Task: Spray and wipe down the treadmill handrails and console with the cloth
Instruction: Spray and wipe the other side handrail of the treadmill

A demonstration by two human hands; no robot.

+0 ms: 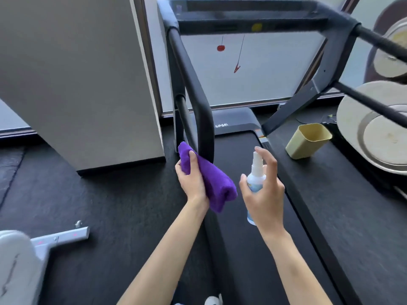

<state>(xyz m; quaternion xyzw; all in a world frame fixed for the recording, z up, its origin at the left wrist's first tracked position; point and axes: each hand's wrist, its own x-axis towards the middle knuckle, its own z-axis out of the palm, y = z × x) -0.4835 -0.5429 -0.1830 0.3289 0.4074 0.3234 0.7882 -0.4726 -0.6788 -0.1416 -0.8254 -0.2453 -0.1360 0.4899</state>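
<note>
**A:** Where do you stand with it?

**B:** You're on the treadmill (pixel 242 194) deck, facing the console (pixel 248 16) up top. The left handrail (pixel 191 84) runs from the console down toward you and curves under at its near end. The right handrail (pixel 381 40) passes off to your right, well apart from both hands.

**A:** And your hands?

**B:** Your left hand (pixel 191 179) grips the folded purple cloth (pixel 211 183), whose upper edge sits at the curved end of the left handrail; whether it actually touches the rail I cannot tell. Your right hand (pixel 264 190) is wrapped round the spray bottle (pixel 255 177), forefinger arched over the nozzle (pixel 257 157), beside the cloth.

**A:** So how do you do this step well?

**B:** Judging by the aim, you're about to mist the cloth or the rail end. Keep the nozzle turned toward the purple cloth rather than the belt, give it a light press, then close the cloth round the rail and draw it upward toward the console, leaving no dry patch under the curve.
</note>
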